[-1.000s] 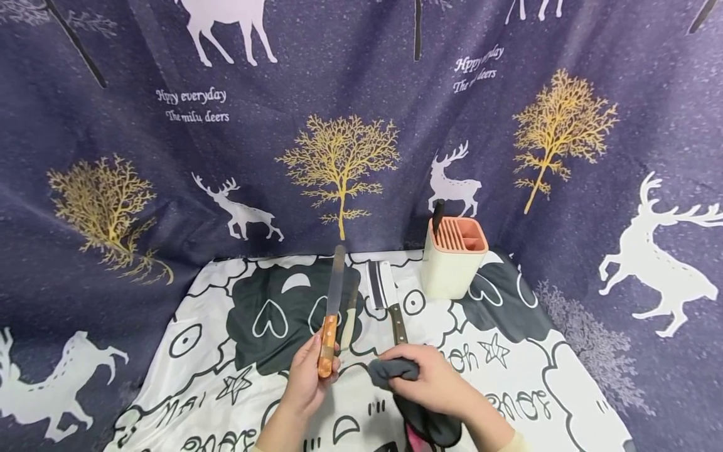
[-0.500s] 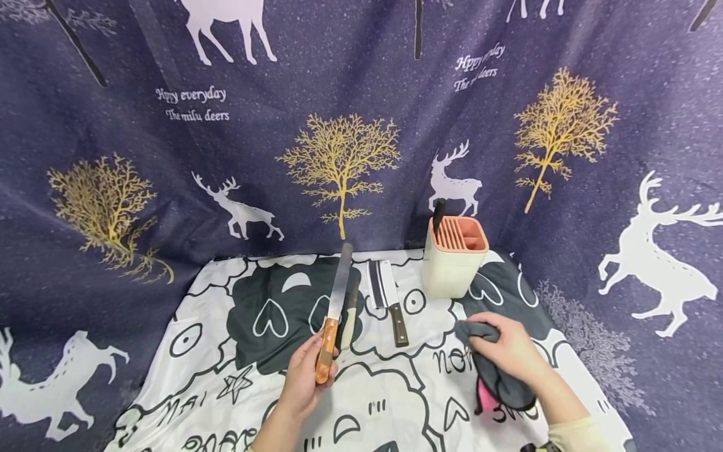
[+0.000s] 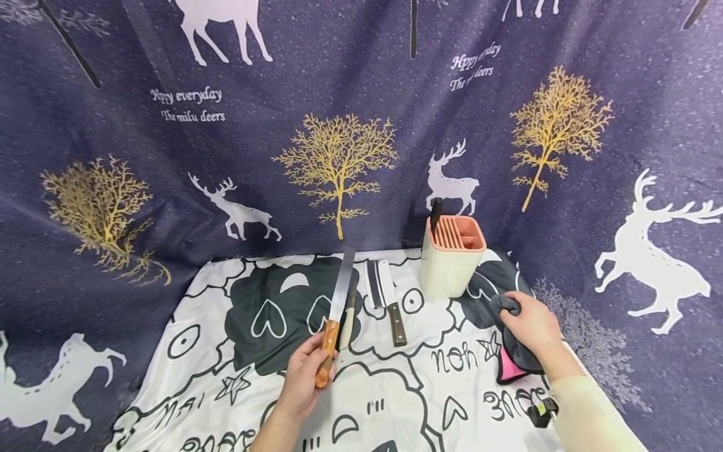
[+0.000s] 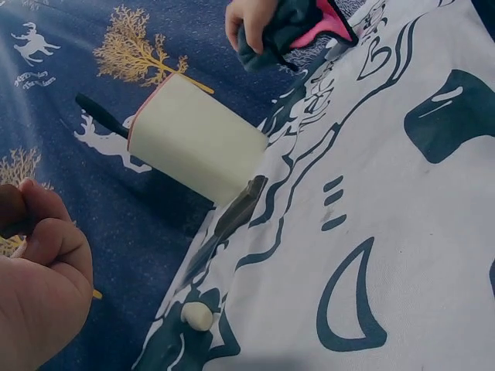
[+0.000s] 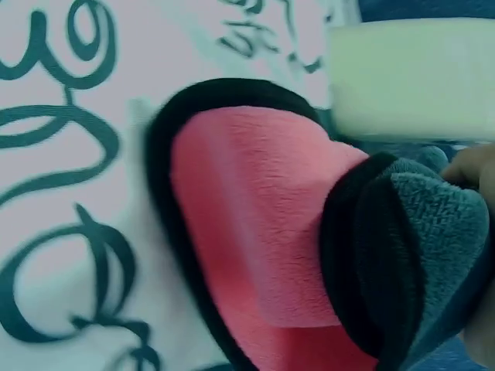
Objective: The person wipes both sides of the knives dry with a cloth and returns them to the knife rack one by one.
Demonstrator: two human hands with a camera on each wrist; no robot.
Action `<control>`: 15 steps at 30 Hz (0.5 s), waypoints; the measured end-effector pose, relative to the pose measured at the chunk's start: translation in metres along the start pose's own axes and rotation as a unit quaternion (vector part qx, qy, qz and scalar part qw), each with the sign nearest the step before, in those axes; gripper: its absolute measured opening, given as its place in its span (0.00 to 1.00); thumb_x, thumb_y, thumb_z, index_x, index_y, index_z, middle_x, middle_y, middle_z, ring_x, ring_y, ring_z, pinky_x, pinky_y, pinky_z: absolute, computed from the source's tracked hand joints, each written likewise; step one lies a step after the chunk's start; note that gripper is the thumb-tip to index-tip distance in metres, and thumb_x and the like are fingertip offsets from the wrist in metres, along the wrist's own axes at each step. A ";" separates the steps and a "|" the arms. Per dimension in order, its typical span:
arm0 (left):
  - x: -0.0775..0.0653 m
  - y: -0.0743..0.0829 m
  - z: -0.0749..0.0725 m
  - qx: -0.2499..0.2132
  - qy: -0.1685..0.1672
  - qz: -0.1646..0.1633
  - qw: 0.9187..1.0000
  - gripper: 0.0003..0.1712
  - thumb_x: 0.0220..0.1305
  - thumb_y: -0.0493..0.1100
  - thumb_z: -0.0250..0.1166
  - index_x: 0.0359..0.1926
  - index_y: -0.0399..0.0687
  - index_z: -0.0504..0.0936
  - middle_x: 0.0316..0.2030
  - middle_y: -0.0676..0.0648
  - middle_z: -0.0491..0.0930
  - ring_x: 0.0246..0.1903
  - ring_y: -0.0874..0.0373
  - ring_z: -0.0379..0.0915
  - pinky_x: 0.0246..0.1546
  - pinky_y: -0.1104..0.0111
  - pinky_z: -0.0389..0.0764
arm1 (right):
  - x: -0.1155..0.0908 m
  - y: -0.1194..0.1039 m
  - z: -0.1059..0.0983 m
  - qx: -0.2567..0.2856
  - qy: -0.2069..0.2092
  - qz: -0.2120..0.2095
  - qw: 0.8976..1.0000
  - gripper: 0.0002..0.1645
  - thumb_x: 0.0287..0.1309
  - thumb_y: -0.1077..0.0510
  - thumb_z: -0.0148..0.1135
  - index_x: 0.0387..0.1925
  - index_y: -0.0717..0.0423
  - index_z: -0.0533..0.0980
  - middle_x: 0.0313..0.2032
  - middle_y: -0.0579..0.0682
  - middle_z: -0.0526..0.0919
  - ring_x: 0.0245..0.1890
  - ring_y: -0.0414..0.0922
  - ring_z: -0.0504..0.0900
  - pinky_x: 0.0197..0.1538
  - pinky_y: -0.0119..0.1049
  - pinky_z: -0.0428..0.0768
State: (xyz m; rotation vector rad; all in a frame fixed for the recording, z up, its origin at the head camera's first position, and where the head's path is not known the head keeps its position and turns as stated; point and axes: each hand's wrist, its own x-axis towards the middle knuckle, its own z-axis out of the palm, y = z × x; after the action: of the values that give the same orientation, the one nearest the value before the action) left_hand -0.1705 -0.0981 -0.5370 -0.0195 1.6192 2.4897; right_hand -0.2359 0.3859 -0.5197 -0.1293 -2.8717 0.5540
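Held knife [image 4: 11, 205] cropped, left-wrist view

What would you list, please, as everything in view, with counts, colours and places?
Cloth: one, white and black, beneath
Backdrop: one, dark blue, behind
Held knife: one, orange-brown handle, in left hand
Lying knife: one, cream handle, on cloth
Cleaver: one, dark brown handle, on cloth
Knife holder: one, cream and coral, back right
Handle: one, black, in knife holder
Towel: one, grey and pink, in right hand
Small device: one, mostly black, by sleeve
Sleeve: one, pale yellow, at right
Left hand: one, bare, gripping held knife
Right hand: one, bare, gripping towel
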 end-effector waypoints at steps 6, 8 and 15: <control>-0.001 -0.003 -0.001 0.005 0.002 0.032 0.999 0.28 0.61 0.25 0.57 0.63 0.29 0.65 0.34 0.49 0.80 0.22 0.65 0.71 0.19 0.78 0.71 | -0.001 0.012 0.043 0.005 -0.014 0.019 1.000 0.27 0.60 0.52 0.63 0.60 0.54 0.78 0.54 0.65 0.85 0.51 0.70 0.83 0.46 0.67 0.79; -0.001 -0.003 -0.001 0.008 0.004 0.032 0.999 0.28 0.59 0.24 0.58 0.61 0.31 0.67 0.34 0.50 0.81 0.22 0.64 0.71 0.21 0.77 0.72 | -0.003 0.014 0.055 0.006 -0.032 0.025 0.999 0.27 0.60 0.52 0.63 0.61 0.54 0.77 0.56 0.65 0.84 0.52 0.69 0.82 0.49 0.67 0.79; -0.001 -0.003 -0.001 0.022 0.003 0.026 0.999 0.27 0.58 0.24 0.59 0.60 0.34 0.67 0.33 0.49 0.82 0.21 0.65 0.71 0.21 0.77 0.72 | -0.007 0.015 0.078 0.012 -0.026 0.033 0.999 0.29 0.63 0.50 0.60 0.64 0.55 0.75 0.60 0.65 0.80 0.56 0.69 0.80 0.55 0.68 0.77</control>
State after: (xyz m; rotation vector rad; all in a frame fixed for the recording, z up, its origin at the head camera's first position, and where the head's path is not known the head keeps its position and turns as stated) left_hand -0.1690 -0.0986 -0.5398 0.0209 1.6977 2.4939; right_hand -0.2463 0.3713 -0.5977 -0.2100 -2.9199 0.6121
